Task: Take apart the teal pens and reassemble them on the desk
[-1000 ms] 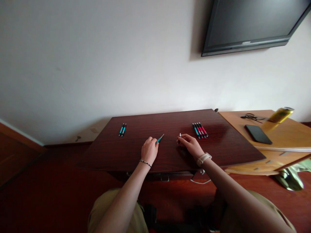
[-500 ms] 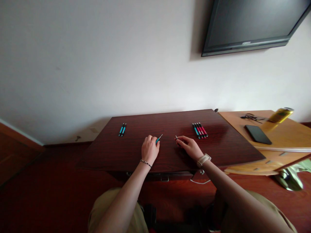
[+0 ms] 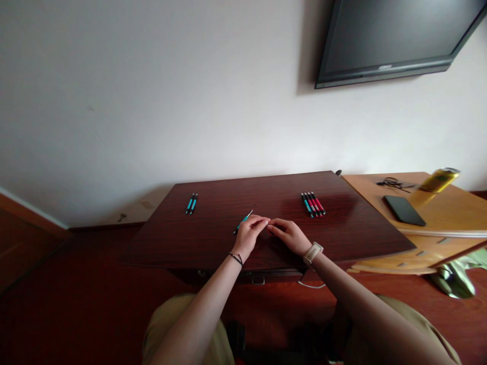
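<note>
My left hand (image 3: 250,234) and my right hand (image 3: 291,235) meet near the middle of the dark wooden desk (image 3: 243,195), fingertips touching. Both are closed in a pinch on a small part that the fingers mostly hide. A teal pen (image 3: 239,226) with a bare pale tip lies slanted on the desk, just left of my left hand and partly behind it. Two teal pens (image 3: 192,203) rest side by side at the left. To the right is a row of several teal and pink pens (image 3: 313,204).
A lighter wooden cabinet (image 3: 467,203) adjoins the desk at the right, bearing a black phone (image 3: 404,210), a coiled cable (image 3: 393,183) and a yellow can (image 3: 440,180). A television (image 3: 403,35) hangs on the wall above.
My left hand has let go of the teal pen, which now lies on the desk, and has moved right. My right hand has shifted left with the small part, so the fingertips meet.
</note>
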